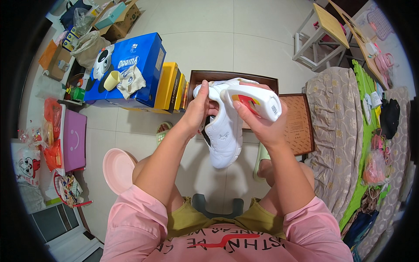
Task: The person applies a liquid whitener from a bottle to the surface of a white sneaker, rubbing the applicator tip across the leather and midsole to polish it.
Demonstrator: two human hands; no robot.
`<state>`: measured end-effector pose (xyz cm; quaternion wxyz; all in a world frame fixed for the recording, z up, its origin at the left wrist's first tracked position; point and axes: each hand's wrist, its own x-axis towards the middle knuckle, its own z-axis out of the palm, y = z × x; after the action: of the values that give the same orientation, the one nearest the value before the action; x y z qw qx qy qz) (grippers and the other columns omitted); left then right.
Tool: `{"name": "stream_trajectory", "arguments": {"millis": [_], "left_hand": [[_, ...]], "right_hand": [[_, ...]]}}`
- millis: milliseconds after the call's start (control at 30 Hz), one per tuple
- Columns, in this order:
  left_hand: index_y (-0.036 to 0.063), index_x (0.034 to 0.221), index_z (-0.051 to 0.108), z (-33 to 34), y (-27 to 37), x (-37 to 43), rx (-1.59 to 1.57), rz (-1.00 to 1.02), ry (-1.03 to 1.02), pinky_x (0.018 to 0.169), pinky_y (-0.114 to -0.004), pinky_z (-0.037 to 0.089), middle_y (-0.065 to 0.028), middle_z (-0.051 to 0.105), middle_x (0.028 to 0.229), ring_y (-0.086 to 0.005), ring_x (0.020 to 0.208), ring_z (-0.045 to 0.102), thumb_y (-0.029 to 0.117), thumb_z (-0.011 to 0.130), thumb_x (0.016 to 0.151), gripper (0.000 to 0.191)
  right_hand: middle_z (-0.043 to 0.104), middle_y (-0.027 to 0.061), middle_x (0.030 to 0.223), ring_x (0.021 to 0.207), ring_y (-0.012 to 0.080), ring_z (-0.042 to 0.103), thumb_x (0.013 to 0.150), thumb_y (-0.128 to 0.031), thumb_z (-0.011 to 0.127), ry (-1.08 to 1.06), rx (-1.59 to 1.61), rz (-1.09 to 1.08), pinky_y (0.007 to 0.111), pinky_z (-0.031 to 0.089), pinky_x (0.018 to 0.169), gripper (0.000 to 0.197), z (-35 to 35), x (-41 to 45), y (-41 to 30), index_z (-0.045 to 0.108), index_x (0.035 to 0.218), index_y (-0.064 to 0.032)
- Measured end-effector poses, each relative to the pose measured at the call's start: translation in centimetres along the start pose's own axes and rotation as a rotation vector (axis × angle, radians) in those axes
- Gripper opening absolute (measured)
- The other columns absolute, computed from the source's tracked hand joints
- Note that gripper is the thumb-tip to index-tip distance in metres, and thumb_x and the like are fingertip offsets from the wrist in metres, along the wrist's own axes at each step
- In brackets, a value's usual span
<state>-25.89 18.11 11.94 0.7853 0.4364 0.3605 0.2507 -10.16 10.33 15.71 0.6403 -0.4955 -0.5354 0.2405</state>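
Observation:
My left hand [202,109] grips a white sneaker [226,140] near its opening, the thumb on the outside and the fingers partly hidden. The sneaker hangs with its toe towards me and a small logo on its side. In my right hand [265,121] is a white plastic bottle [253,100] with a red and yellow label, tilted with its narrow end against the shoe. Behind both lies an open brown shoebox [234,74] on the floor; what it holds is mostly hidden by the shoe and hands.
A blue box [131,75] with a cloth [131,82] and pale yellow cup [112,81] on top stands left, beside yellow boxes [167,85]. The box lid [298,124] lies right, by a fabric-covered seat [330,140]. A pink basin [118,170] sits near my left leg.

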Motion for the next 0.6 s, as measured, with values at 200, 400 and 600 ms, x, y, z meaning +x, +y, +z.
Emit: {"name": "stream_trajectory", "arguments": {"millis": [200, 400, 600], "left_hand": [[0.0084, 0.128, 0.043, -0.4, -1.0, 0.3, 0.091, 0.002, -0.032, 0.087, -0.028, 0.043, -0.0070, 0.053, 0.121, -0.0123, 0.097, 0.055, 0.059, 0.025, 0.095, 0.063], [0.0080, 0.126, 0.045, -1.0, -0.8, 0.3, 0.097, 0.012, -0.041, 0.084, -0.028, 0.044, -0.0069, 0.056, 0.115, -0.0122, 0.093, 0.056, 0.059, 0.026, 0.095, 0.064], [0.0071, 0.126, 0.046, -0.9, -0.6, 0.2, 0.113, 0.006, -0.022, 0.084, -0.028, 0.044, -0.0069, 0.057, 0.114, -0.0117, 0.092, 0.056, 0.061, 0.026, 0.094, 0.065]], "right_hand": [[0.067, 0.0109, 0.092, 0.079, 0.0213, 0.065, 0.068, -0.005, 0.076, -0.046, -0.125, -0.144, 0.030, 0.052, 0.072, 0.031, 0.8, 0.2, -0.1, 0.067, 0.097, -0.0007], [0.067, 0.0101, 0.085, 0.071, 0.0214, 0.065, 0.067, -0.007, 0.075, -0.081, -0.110, -0.028, 0.031, 0.052, 0.065, 0.027, 0.3, -0.3, -0.5, 0.068, 0.092, -0.0014], [0.068, 0.0106, 0.087, 0.075, 0.0218, 0.066, 0.067, -0.007, 0.075, -0.021, -0.057, 0.001, 0.029, 0.052, 0.068, 0.028, 0.7, -0.2, -0.3, 0.068, 0.093, -0.0014]]}}
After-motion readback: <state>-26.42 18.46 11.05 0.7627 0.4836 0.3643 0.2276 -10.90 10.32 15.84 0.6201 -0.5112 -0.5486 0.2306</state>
